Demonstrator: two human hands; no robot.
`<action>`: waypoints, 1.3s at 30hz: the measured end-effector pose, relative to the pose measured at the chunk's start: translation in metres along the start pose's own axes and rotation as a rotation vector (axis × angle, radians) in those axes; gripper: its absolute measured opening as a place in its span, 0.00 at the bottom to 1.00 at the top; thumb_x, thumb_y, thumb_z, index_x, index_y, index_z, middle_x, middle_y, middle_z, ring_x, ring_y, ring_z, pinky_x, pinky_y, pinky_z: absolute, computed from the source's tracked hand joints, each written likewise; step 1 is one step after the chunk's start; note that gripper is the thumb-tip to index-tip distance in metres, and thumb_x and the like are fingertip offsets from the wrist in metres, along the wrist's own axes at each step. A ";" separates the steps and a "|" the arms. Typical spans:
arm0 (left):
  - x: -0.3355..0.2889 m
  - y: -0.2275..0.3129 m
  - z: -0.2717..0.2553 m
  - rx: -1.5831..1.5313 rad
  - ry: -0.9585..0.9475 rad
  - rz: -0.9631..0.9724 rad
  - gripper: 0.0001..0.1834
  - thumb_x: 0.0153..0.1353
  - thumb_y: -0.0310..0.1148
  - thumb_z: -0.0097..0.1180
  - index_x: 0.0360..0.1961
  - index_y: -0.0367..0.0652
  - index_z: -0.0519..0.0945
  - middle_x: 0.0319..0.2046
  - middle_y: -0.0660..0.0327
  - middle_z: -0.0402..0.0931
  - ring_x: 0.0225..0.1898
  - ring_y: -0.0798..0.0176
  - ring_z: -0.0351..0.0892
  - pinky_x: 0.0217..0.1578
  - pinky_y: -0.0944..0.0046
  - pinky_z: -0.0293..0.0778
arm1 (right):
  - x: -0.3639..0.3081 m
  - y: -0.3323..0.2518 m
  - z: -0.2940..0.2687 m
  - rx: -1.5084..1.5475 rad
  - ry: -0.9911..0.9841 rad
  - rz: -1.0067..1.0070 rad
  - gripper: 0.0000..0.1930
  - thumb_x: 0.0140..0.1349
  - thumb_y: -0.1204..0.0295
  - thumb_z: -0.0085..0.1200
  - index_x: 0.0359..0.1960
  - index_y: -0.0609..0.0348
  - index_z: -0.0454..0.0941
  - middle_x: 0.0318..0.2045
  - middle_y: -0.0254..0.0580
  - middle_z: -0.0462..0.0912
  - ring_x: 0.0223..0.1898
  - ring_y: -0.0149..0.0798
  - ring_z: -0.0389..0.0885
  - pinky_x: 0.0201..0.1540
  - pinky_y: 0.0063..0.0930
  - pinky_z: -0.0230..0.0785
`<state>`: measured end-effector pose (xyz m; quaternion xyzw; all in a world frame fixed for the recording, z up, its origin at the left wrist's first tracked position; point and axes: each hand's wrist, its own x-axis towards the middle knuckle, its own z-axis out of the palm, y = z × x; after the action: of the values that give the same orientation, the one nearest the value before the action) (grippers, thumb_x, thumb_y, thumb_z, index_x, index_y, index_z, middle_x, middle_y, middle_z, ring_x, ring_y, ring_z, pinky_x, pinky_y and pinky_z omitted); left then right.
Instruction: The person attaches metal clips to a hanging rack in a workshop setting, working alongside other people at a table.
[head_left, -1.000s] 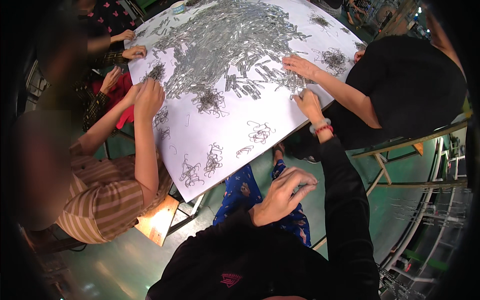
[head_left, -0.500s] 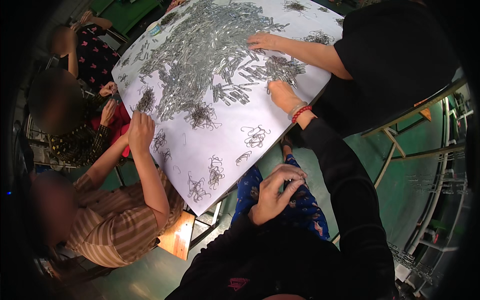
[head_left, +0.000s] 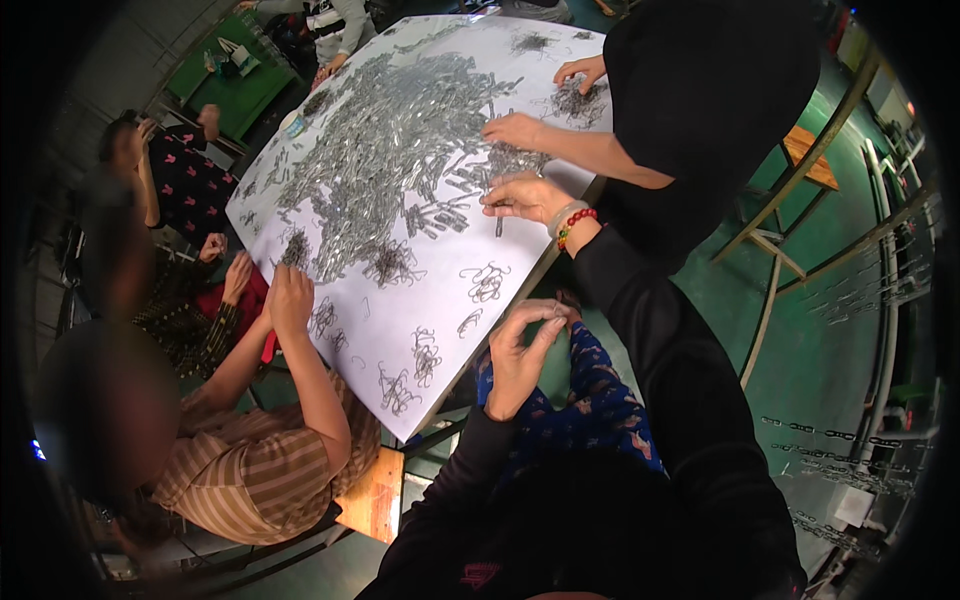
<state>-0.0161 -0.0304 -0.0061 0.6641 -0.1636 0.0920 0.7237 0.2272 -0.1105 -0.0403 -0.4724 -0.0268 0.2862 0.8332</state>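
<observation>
Green workshop floor all around, and a big white surface (head_left: pixel 520 290) sits in the middle with several people crowded at its edges. A huge heap of small grey metal pieces (head_left: pixel 385 150) covers most of the top, with little tangled wire clusters (head_left: pixel 486 282) scattered nearer the lower edge. My right hand (head_left: pixel 525 197), the one with the red bead bracelet (head_left: pixel 572 226), rests on the surface at the right side of the heap, fingers pressed together and pinching a thin metal piece (head_left: pixel 499 222) that hangs just under them. My left hand (head_left: pixel 520 355) is off the surface, just below its edge, held up over my blue patterned lap (head_left: pixel 600 410) with fingers loosely curled; can't tell if anything's in it. Another person's hand (head_left: pixel 515 130) works the heap just above mine, and someone in a striped shirt (head_left: pixel 255 475) reaches in from the left.
</observation>
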 end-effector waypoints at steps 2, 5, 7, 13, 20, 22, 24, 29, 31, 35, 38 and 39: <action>0.002 0.001 -0.002 0.025 -0.022 0.058 0.06 0.58 0.16 0.52 0.36 0.35 0.73 0.36 0.54 0.75 0.41 0.64 0.74 0.41 0.68 0.70 | -0.013 -0.006 0.017 -0.048 0.020 0.049 0.25 0.50 0.86 0.59 0.50 0.75 0.63 0.32 0.46 0.75 0.35 0.40 0.78 0.41 0.34 0.77; 0.001 0.002 0.005 0.004 -0.045 0.050 0.06 0.58 0.16 0.52 0.36 0.35 0.73 0.36 0.55 0.75 0.41 0.65 0.74 0.42 0.68 0.70 | -0.015 -0.008 0.004 -0.139 -0.009 0.035 0.23 0.53 0.82 0.59 0.50 0.71 0.64 0.33 0.42 0.76 0.36 0.36 0.77 0.39 0.30 0.74; -0.002 0.003 0.007 0.006 -0.020 0.022 0.06 0.58 0.16 0.52 0.36 0.36 0.73 0.36 0.55 0.75 0.40 0.65 0.74 0.42 0.68 0.70 | -0.022 -0.013 0.011 0.055 -0.014 -0.007 0.17 0.55 0.79 0.58 0.46 0.67 0.67 0.34 0.41 0.76 0.36 0.36 0.77 0.40 0.29 0.74; -0.007 0.010 -0.002 0.133 -0.163 0.091 0.05 0.56 0.17 0.52 0.31 0.36 0.72 0.38 0.52 0.73 0.40 0.62 0.72 0.42 0.66 0.69 | -0.065 -0.108 0.085 0.530 -0.425 -0.369 0.06 0.58 0.75 0.56 0.34 0.60 0.72 0.34 0.39 0.75 0.38 0.34 0.75 0.41 0.30 0.71; -0.010 0.029 -0.001 0.011 -0.204 0.175 0.05 0.55 0.17 0.52 0.29 0.38 0.71 0.34 0.52 0.75 0.38 0.59 0.74 0.38 0.63 0.71 | -0.062 -0.231 0.121 0.534 -0.590 -0.792 0.07 0.58 0.76 0.55 0.36 0.65 0.72 0.36 0.42 0.76 0.39 0.35 0.74 0.43 0.30 0.69; -0.010 0.033 -0.007 0.039 -0.164 0.246 0.05 0.54 0.17 0.52 0.29 0.37 0.71 0.30 0.54 0.76 0.35 0.57 0.75 0.38 0.62 0.72 | -0.056 -0.216 0.120 0.456 -0.442 -0.771 0.08 0.58 0.76 0.54 0.38 0.66 0.72 0.36 0.42 0.76 0.39 0.35 0.75 0.44 0.30 0.69; -0.012 0.033 -0.017 0.075 -0.121 0.271 0.05 0.55 0.17 0.53 0.31 0.37 0.72 0.30 0.55 0.77 0.34 0.58 0.76 0.38 0.63 0.72 | -0.057 -0.176 0.118 0.346 -0.308 -0.692 0.09 0.58 0.76 0.54 0.39 0.68 0.73 0.37 0.43 0.76 0.39 0.35 0.75 0.45 0.30 0.69; -0.011 0.032 -0.003 0.007 -0.095 0.113 0.05 0.55 0.20 0.56 0.32 0.36 0.73 0.30 0.56 0.76 0.35 0.61 0.77 0.37 0.64 0.73 | -0.139 -0.074 0.067 -0.294 -0.017 -0.484 0.10 0.57 0.76 0.55 0.37 0.73 0.75 0.30 0.43 0.78 0.31 0.33 0.75 0.39 0.26 0.68; -0.009 0.030 -0.002 0.048 -0.126 0.127 0.06 0.56 0.19 0.56 0.33 0.37 0.72 0.31 0.56 0.76 0.35 0.64 0.78 0.37 0.65 0.74 | -0.166 -0.048 0.057 -0.352 0.136 -0.413 0.10 0.57 0.77 0.55 0.37 0.75 0.76 0.28 0.43 0.79 0.28 0.32 0.75 0.35 0.23 0.68; -0.008 0.021 -0.007 0.163 -0.063 0.064 0.05 0.56 0.22 0.58 0.32 0.37 0.75 0.30 0.60 0.77 0.34 0.66 0.78 0.37 0.67 0.73 | -0.196 -0.017 0.046 -0.417 0.229 -0.401 0.09 0.54 0.80 0.57 0.36 0.74 0.77 0.26 0.41 0.80 0.25 0.29 0.75 0.30 0.20 0.68; -0.004 0.021 -0.018 0.214 0.016 0.066 0.04 0.56 0.25 0.58 0.32 0.38 0.76 0.30 0.61 0.77 0.33 0.67 0.78 0.36 0.67 0.73 | -0.213 -0.005 0.062 -0.605 0.253 -0.462 0.09 0.53 0.83 0.58 0.36 0.71 0.78 0.25 0.39 0.80 0.24 0.27 0.75 0.29 0.18 0.68; -0.002 0.025 -0.019 0.209 -0.007 0.032 0.04 0.56 0.27 0.58 0.32 0.38 0.76 0.30 0.60 0.77 0.32 0.65 0.78 0.35 0.66 0.73 | -0.220 0.000 0.063 -0.625 0.305 -0.497 0.09 0.53 0.83 0.58 0.37 0.70 0.78 0.25 0.39 0.80 0.25 0.27 0.75 0.30 0.18 0.68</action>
<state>-0.0249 -0.0088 0.0153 0.7336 -0.1659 0.1179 0.6483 0.0236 -0.1728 0.0446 -0.7183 -0.1018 -0.0183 0.6880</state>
